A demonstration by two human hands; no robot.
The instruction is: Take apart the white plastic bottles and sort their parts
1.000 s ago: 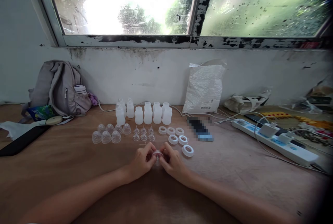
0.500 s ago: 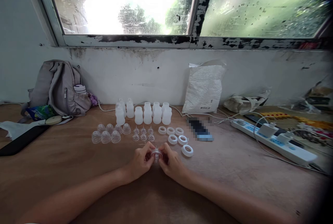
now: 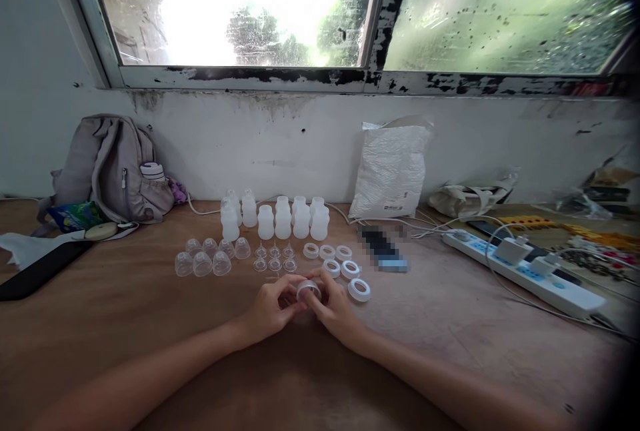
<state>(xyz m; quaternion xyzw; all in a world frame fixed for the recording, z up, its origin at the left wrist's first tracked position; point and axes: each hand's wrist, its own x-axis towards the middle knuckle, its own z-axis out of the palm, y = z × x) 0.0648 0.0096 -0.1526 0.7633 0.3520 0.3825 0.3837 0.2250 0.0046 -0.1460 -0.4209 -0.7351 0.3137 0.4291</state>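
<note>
At the middle of the table, my left hand [image 3: 277, 303] and my right hand [image 3: 334, 304] both hold one white ring [image 3: 309, 291], its round opening turned toward me. The right thumb reaches into the opening, and the left fingers grip the left side. Whether a nipple is inside the ring is hard to make out. Beyond the hands lie several clear nipples [image 3: 275, 264]. Several white rings [image 3: 359, 290] lie to the right, and clear dome caps [image 3: 203, 264] to the left. Several white bottles [image 3: 283, 219] stand behind them.
A phone [image 3: 383, 247] lies right of the rings. A power strip [image 3: 525, 274] with cables runs along the right side. At the back are a grey backpack [image 3: 107, 164] and a white plastic package [image 3: 390, 171]. A black flat object [image 3: 45, 269] lies far left.
The held ring has tilted so that its opening faces me, and it has shifted slightly right. My right thumb has moved into the opening, with the right fingers curled behind.
</note>
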